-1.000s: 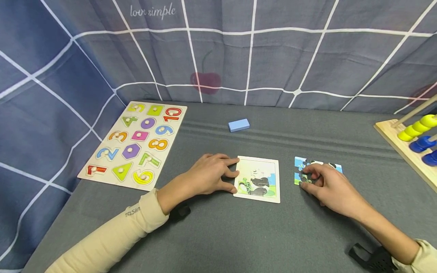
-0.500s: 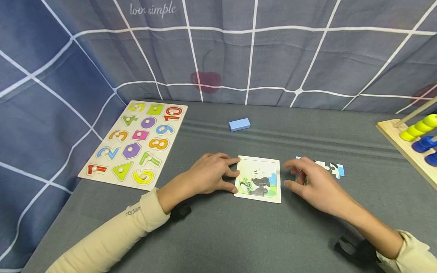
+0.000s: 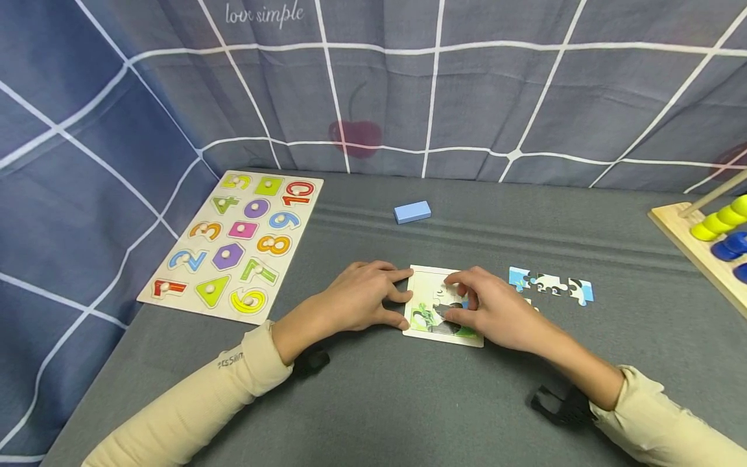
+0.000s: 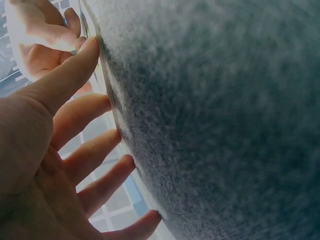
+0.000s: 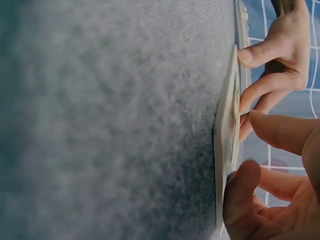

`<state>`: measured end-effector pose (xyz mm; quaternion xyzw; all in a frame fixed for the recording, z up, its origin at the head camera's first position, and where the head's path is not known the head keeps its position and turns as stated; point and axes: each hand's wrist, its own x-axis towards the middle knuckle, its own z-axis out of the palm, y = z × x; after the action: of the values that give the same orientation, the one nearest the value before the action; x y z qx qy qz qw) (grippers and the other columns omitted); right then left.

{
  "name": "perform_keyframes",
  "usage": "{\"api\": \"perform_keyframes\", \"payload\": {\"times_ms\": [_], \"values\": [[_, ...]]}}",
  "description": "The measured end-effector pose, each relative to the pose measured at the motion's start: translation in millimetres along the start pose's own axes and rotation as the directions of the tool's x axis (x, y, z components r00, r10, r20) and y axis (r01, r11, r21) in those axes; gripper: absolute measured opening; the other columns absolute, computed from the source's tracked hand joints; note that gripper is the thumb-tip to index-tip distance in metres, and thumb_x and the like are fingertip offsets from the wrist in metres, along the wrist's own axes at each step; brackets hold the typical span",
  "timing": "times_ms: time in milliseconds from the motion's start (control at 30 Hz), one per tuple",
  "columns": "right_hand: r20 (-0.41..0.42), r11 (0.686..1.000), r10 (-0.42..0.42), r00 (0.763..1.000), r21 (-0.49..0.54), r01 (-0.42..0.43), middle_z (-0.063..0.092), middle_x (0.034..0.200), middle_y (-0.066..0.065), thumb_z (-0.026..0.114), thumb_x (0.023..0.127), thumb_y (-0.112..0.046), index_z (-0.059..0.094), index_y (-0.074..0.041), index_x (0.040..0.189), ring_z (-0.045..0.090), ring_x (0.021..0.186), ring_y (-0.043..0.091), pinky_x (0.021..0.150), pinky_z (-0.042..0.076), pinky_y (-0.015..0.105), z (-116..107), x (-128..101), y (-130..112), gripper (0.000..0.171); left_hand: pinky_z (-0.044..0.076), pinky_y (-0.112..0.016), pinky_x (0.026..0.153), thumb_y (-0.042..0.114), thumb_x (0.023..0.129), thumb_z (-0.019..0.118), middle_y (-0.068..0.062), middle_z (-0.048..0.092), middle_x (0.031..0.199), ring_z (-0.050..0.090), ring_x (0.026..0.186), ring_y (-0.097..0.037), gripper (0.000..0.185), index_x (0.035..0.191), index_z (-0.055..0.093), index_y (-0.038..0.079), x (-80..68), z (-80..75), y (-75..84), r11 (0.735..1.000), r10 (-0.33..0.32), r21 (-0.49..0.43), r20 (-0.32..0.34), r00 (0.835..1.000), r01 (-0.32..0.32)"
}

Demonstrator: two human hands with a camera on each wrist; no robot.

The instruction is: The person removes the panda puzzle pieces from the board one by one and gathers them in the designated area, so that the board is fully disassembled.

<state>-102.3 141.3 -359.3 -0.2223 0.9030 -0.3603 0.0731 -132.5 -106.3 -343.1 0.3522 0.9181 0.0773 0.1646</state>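
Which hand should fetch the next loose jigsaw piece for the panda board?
Right, probably. The loose pieces lie just beside the right hand, while the left hand steadies the panda board at its far edge.

Puzzle tray [image 3: 421, 327] lies between number board [image 3: 233, 241] leftward and loose pieces [image 3: 551, 285] rightward.
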Motion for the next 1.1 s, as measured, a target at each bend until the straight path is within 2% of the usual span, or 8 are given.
{"api": "perform_keyframes", "payload": {"times_ms": [167,367,633,867,1100], "values": [[0.026,0.996,0.011,1.0,-0.094,-0.009,0.052,0.088,0.001,0.081,0.082,-0.018,0.066,-0.002,0.118,0.045,0.069,0.012,0.059,0.039,0.029,4,4,-1,0.042,0.033,-0.053,0.107,0.053,0.084,0.072,0.007,0.039,0.154,0.038,0.138,-0.019,0.055,0.131,0.066,0.026,-0.1,-0.1,-0.2,1.0,0.001,-0.002,0.0,1.0,-0.001],[0.038,0.986,0.022,0.999,-0.163,-0.016,0.051,0.091,0.001,0.079,0.083,-0.017,0.069,-0.004,0.117,0.043,0.07,0.012,0.056,0.037,0.029,4,3,-6,0.038,0.033,-0.053,0.107,0.053,0.084,0.072,0.007,0.039,0.154,0.038,0.138,-0.018,0.055,0.132,0.066,0.027,0.0,-0.3,-0.1,1.0,0.001,0.006,0.001,1.0,-0.001],[0.029,0.988,0.033,0.999,-0.149,-0.028,0.051,0.091,0.001,0.08,0.083,-0.017,0.066,-0.007,0.114,0.044,0.071,0.013,0.057,0.038,0.03,5,3,-6,0.035,0.033,-0.053,0.107,0.053,0.084,0.072,0.007,0.039,0.154,0.037,0.139,-0.018,0.055,0.132,0.066,0.027,-0.4,0.0,-0.3,1.0,-0.005,0.007,0.004,1.0,0.005],[0.001,0.992,0.038,0.999,-0.121,-0.038,0.056,0.098,0.003,0.08,0.083,-0.017,0.062,-0.012,0.114,0.052,0.08,0.016,0.065,0.043,0.034,6,1,-7,0.037,0.034,-0.053,0.107,0.052,0.084,0.073,0.007,0.039,0.154,0.038,0.138,-0.018,0.054,0.131,0.066,0.027,-0.5,-0.3,-0.2,1.0,-0.008,0.0,0.002,1.0,0.008],[-0.018,0.995,0.015,1.0,-0.095,-0.016,0.056,0.095,0.001,0.076,0.085,-0.012,0.058,-0.012,0.116,0.051,0.077,0.014,0.061,0.041,0.033,6,-2,-11,0.035,0.034,-0.053,0.106,0.053,0.084,0.072,0.006,0.039,0.154,0.038,0.138,-0.019,0.054,0.131,0.067,0.027,-1.0,-0.5,0.3,1.0,-0.001,-0.003,-0.002,1.0,0.001]]}}
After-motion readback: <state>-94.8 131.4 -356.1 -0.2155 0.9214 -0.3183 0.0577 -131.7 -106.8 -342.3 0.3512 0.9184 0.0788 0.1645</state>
